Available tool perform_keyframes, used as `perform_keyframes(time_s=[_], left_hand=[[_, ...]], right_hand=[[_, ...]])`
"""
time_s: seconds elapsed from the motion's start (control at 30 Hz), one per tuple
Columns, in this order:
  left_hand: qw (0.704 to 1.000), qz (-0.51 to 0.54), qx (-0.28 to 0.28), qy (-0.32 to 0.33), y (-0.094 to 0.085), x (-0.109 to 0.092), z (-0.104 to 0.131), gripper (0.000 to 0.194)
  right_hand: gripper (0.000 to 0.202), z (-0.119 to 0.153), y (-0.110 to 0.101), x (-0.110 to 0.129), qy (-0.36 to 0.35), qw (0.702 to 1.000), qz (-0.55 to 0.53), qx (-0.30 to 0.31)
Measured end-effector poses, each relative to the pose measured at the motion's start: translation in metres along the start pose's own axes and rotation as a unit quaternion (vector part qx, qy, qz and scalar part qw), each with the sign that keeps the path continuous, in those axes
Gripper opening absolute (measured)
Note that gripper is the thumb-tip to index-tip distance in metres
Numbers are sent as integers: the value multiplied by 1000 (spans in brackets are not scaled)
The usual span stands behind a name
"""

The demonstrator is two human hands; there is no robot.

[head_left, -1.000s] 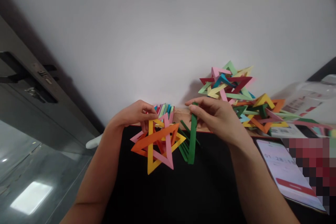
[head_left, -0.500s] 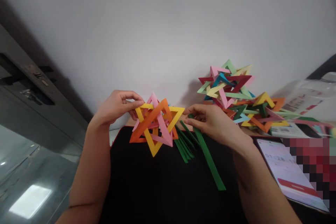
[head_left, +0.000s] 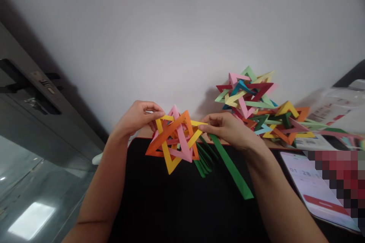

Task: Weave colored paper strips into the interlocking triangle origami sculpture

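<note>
My left hand [head_left: 142,117] pinches the upper left yellow corner of a paper star [head_left: 182,138] made of interlocked yellow, orange and pink folded triangles. At the star's right yellow corner, the thumb and fingers of my right hand [head_left: 224,129] are closed on the tip. A long folded green paper strip [head_left: 232,169] hangs from beneath the right hand, its far end pointing down to the right. Just behind the star's right side, several more green strips [head_left: 203,161] lie bunched on the black mat [head_left: 182,205]. The star is held up at the mat's back edge.
Two multicoloured paper stars [head_left: 246,89] stand piled at the back right, against the wall [head_left: 171,38]. A phone [head_left: 316,190] showing a timer lies on the right. Behind it is a clear plastic container [head_left: 339,102]. A grey door [head_left: 34,110] is at the left.
My left hand and the star have moved slightly right and down. My right hand, which was beside the star, now grips its right yellow corner. The green strip's lower end has swung right.
</note>
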State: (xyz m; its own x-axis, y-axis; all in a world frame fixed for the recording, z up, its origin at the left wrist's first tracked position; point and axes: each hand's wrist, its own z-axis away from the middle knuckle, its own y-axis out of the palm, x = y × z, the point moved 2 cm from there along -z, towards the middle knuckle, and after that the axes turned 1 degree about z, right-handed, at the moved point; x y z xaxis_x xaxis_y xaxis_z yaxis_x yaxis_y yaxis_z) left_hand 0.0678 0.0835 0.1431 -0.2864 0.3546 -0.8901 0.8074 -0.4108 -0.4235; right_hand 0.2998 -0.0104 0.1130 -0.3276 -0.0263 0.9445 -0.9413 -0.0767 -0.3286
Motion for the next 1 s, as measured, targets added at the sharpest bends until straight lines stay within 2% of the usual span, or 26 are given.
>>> perform_keyframes(time_s=[0.1, 0.17, 0.27, 0.33, 0.47, 0.53, 0.67, 1.0], left_hand=[[998, -63, 27, -16, -4, 10, 0, 14], [987, -157, 13, 0, -8, 14, 4, 18], [944, -320, -56, 62, -14, 10, 15, 28], [926, -366, -50, 78, -13, 2, 23, 31], [937, -344, 59, 36, -3, -15, 32, 23], [933, -352, 75, 18, 1, -21, 32, 20], [936, -347, 60, 2, 4, -23, 29, 14], [949, -314, 8, 15, 7, -22, 31, 12]], right_hand=[[25, -6, 5, -6, 39, 998, -42, 4], [25, -11, 8, -12, 53, 996, -72, 13], [27, -18, 11, -23, 64, 993, -94, 9], [28, -21, 11, -26, 71, 992, -107, -5], [25, -19, 10, -20, 82, 985, -142, -47], [24, -17, 9, -16, 87, 982, -152, -69], [23, -15, 7, -14, 81, 978, -169, -93], [21, -17, 5, -16, 60, 962, -247, -102]])
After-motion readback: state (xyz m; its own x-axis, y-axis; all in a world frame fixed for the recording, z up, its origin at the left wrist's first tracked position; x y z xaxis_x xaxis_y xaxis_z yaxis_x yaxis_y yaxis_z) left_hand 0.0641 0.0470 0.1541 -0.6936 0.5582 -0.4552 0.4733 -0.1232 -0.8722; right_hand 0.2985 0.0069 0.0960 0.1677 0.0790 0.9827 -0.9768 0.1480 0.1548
